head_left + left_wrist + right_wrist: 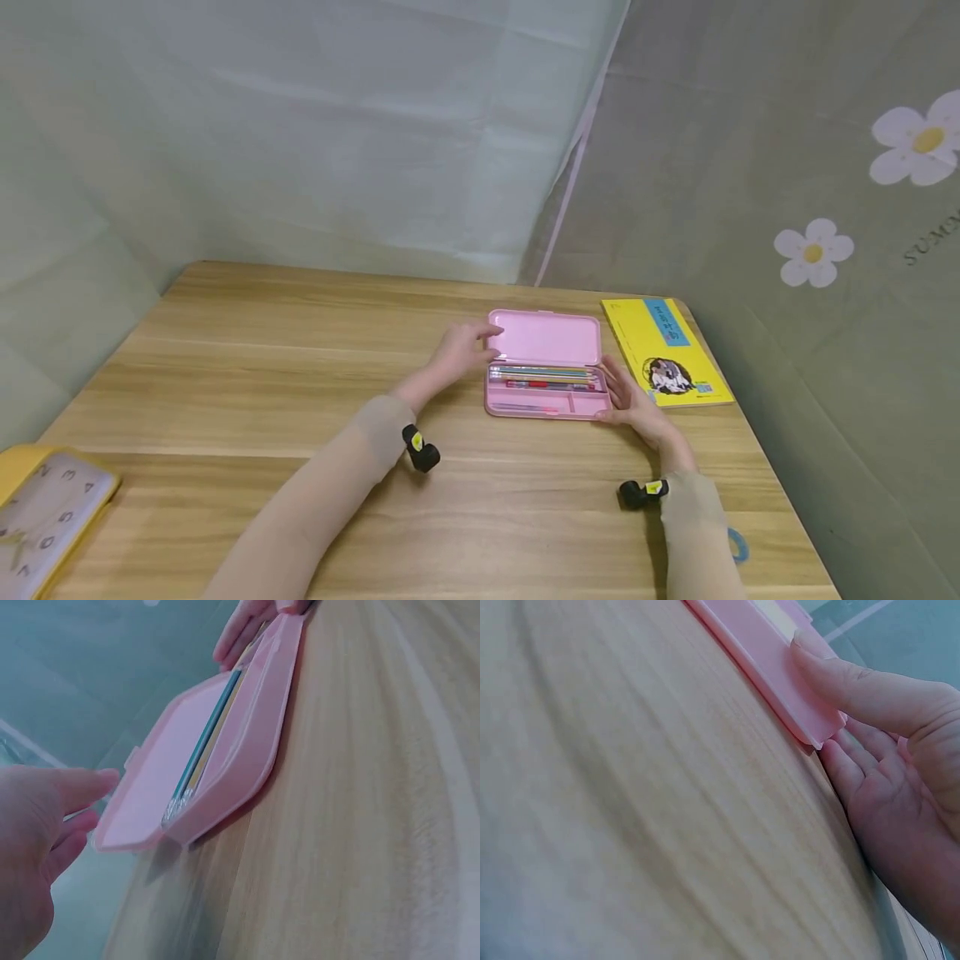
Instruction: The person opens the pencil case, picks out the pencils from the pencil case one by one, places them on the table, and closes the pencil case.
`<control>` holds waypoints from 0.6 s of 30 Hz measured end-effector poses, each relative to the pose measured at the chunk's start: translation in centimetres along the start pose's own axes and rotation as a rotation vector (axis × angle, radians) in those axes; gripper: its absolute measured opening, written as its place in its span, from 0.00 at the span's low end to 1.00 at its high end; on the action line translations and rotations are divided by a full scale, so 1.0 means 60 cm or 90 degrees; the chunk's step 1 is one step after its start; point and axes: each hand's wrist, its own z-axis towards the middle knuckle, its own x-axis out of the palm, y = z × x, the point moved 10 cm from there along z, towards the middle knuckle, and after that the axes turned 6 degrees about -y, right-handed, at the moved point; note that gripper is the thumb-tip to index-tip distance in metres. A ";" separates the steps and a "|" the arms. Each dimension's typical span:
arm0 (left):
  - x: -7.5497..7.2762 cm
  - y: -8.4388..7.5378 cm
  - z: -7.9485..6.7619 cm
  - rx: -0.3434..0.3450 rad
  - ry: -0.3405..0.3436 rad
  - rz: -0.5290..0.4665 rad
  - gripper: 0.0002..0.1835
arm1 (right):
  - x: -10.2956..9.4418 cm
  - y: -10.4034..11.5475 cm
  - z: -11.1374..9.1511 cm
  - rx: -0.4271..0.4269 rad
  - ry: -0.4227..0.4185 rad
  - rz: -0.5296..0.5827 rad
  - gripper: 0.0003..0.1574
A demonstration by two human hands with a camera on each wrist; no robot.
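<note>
A pink pencil case (536, 401) lies on the table with its lid (547, 337) swung back, away from the person. Several pencils (540, 373) lie along its back compartment, with a red pen (551, 386) beside them. The left hand (459, 350) is at the left edge of the lid, thumb and fingers apart and fairly straight; whether it touches the lid is unclear. The right hand (636, 408) grips the right end of the case, its thumb (840, 679) against the front wall and its fingers round the end.
A yellow book (626, 333) lies just right of the case, near the table's right edge. At the near left stands a yellow clock (56, 517). A blue ring-shaped thing (739, 546) shows beside the right sleeve. Curtains hang behind and beside the table (300, 333).
</note>
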 end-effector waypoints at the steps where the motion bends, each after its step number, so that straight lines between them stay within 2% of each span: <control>1: 0.003 -0.009 -0.002 0.021 0.011 0.004 0.20 | 0.000 0.000 0.000 0.000 -0.001 0.000 0.67; 4: 0.010 -0.030 -0.007 0.071 0.035 0.016 0.17 | -0.001 0.000 0.001 0.001 -0.002 -0.002 0.67; 7: 0.018 -0.039 -0.010 0.092 0.049 0.023 0.14 | -0.001 0.000 0.001 0.003 -0.003 -0.001 0.67; 13: 0.040 -0.037 -0.013 0.083 0.093 0.043 0.13 | -0.001 -0.003 0.001 0.007 -0.001 -0.003 0.67; 18: 0.052 -0.030 -0.015 0.053 0.119 0.057 0.11 | 0.000 -0.003 0.002 0.000 0.005 0.010 0.67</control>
